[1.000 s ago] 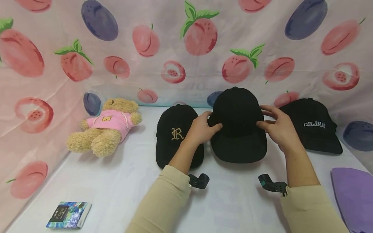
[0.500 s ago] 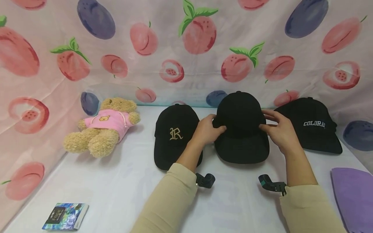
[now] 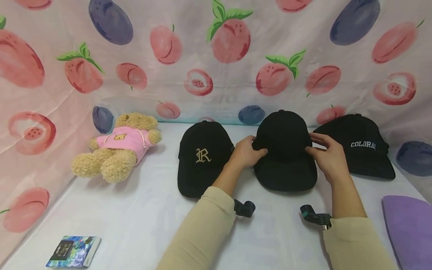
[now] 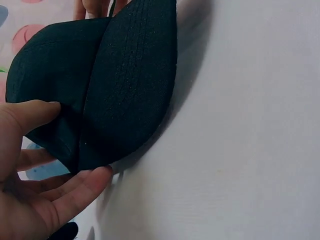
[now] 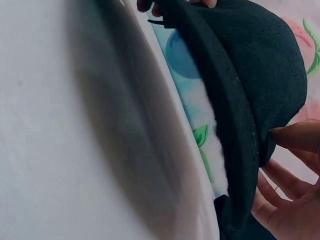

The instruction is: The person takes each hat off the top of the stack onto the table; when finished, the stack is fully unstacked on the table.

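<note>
A plain black cap [image 3: 285,150] is held between both hands, its brim toward the viewer. My left hand [image 3: 248,153] grips its left side, thumb on the front and fingers curled behind. On the opposite side my right hand [image 3: 329,155] pinches it in the same way. In the right wrist view the cap's brim [image 5: 225,100] hangs over the white table with a shadow below. The left wrist view shows the thumb [image 4: 40,114] pressed on the crown near the brim seam. A black cap with a gold R [image 3: 202,159] lies left of it; a black cap with white lettering [image 3: 361,150] lies right.
A teddy bear in a pink top [image 3: 119,146] lies at the back left. A small box with a blue floral print [image 3: 73,252] is at the front left. Folded purple cloth [image 3: 408,228] lies at the right edge. A fruit-print curtain [image 3: 229,82] hangs behind the table.
The plain cap has moved lower and slightly right, its top dropping in the head view. Both hands keep hold and travel with it, closer to the lettered cap on the right.
</note>
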The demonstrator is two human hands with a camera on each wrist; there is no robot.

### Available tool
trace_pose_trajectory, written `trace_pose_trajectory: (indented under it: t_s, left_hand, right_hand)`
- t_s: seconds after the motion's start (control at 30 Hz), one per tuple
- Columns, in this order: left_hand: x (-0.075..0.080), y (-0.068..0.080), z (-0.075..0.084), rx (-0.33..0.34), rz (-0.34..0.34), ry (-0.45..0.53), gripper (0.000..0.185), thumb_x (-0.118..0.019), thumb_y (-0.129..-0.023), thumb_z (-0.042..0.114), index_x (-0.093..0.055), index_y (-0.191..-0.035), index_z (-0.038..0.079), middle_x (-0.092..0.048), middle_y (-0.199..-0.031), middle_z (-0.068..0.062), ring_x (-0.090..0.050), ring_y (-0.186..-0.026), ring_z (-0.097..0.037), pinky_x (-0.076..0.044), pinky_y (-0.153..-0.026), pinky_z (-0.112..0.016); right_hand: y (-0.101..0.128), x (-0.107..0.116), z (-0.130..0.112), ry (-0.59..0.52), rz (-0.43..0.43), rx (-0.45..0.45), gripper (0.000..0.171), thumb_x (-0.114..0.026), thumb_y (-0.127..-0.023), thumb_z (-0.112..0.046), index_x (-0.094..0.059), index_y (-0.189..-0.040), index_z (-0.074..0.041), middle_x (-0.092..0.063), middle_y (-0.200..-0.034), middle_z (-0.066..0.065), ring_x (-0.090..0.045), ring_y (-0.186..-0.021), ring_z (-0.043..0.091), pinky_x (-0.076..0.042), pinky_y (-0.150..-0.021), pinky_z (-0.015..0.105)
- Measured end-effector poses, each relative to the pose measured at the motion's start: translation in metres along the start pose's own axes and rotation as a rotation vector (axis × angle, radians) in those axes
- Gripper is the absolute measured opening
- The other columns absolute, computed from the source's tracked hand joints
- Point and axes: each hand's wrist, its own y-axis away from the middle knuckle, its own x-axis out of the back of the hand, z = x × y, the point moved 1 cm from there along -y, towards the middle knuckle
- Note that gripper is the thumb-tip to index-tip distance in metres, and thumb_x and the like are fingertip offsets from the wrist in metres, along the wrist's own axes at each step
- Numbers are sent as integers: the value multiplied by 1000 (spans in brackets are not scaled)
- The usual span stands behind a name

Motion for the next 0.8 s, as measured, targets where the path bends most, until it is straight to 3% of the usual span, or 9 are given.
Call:
trace_pose_trajectory:
  t_s: [0.23, 0.37, 0.43, 0.57, 0.7, 0.8]
  left_hand:
    - [-6, 1, 5, 10, -8, 7, 60, -67, -100, 36, -50, -151, 11, -60, -147, -9, -55, -138, -26, -47, -113, -44]
    - [-10, 0, 7, 23, -4, 9, 60, -68, -99, 37, -51, -151, 12, -60, -146, -8, -56, -136, -26, -47, -112, -44]
    - [-11, -1, 8, 22, -6, 10, 60, -68, -99, 37, -51, -151, 12, -60, -146, -8, -57, -136, -26, -48, -111, -43]
    - [-16, -4, 10, 14, -20, 2, 62, -68, -99, 37, -50, -152, 11, -60, -147, -8, -57, -136, -26, -49, -110, -41]
    - [-19, -7, 12, 25, -23, -13, 61, -68, -99, 38, -51, -151, 10, -60, -146, -8, -57, -135, -25, -50, -109, -41]
    - [-20, -10, 12, 38, -26, -21, 60, -68, -98, 38, -52, -149, 10, -61, -145, -8, -58, -134, -25, -50, -109, -40]
  right_hand:
    - [-1, 3, 6, 11, 8, -27, 56, -60, -103, -17, -44, -157, -12, -44, -161, 18, -53, -137, 34, -47, -103, 40]
    - [-3, 5, 9, 16, 17, -34, 56, -61, -103, -17, -45, -157, -13, -46, -159, 18, -58, -124, 18, -44, -91, 23]
    - [-3, 5, 11, 15, 26, -39, 56, -61, -103, -17, -46, -156, -12, -47, -159, 18, -57, -119, 11, -43, -90, 22]
    - [-4, 7, 14, 12, 45, -58, 55, -60, -103, -16, -46, -156, -12, -47, -159, 18, -57, -126, 20, -47, -103, 34]
    - [-3, 7, 16, -8, 42, -69, 56, -59, -103, -14, -44, -157, -11, -44, -160, 20, -43, -145, 35, -38, -119, 52]
    - [-3, 6, 18, -18, 29, -67, 57, -58, -103, -13, -43, -158, -10, -43, -161, 21, -40, -147, 37, -37, -120, 52]
